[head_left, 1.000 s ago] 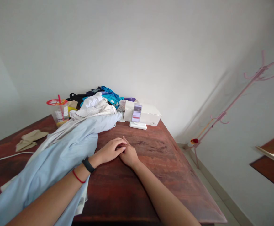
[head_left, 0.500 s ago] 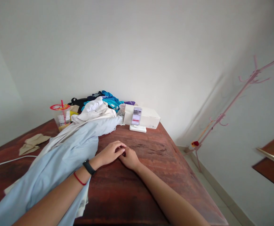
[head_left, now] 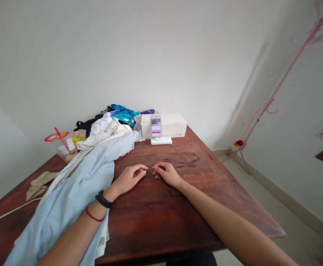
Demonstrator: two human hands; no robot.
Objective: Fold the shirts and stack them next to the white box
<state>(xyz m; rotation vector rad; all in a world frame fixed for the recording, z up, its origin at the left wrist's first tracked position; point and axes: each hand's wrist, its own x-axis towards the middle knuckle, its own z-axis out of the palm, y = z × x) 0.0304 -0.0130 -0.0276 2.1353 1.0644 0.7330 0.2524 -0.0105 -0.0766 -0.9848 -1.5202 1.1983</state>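
Both of my hands rest over the wooden table (head_left: pixel 161 207), a small gap between their fingertips. My left hand (head_left: pixel 130 178) has loosely bent fingers, the thumb apart from them, and holds nothing. A black band and a red cord circle that wrist. Opposite it, my right hand (head_left: pixel 167 173) is also empty, its fingers relaxed and slightly curled. Under my left forearm stretches a light blue garment (head_left: pixel 75 188), spread along the table over white cloth. Beyond the hands, a phone (head_left: pixel 156 126) with a blurred screen stands upright on a white stand (head_left: pixel 161 140).
Behind the phone is a white box (head_left: pixel 175 125). Crumpled clothes (head_left: pixel 122 114) lie heaped against the wall. On the left are a plastic cup with a straw (head_left: pixel 65 146), beige cloth (head_left: pixel 41 183) and a white cable (head_left: pixel 14 211). A pink coat rack (head_left: pixel 283 77) stands right.
My hands have parted from touching each other; the right one has moved to the right and the fingers have separated. The view has shifted a little.
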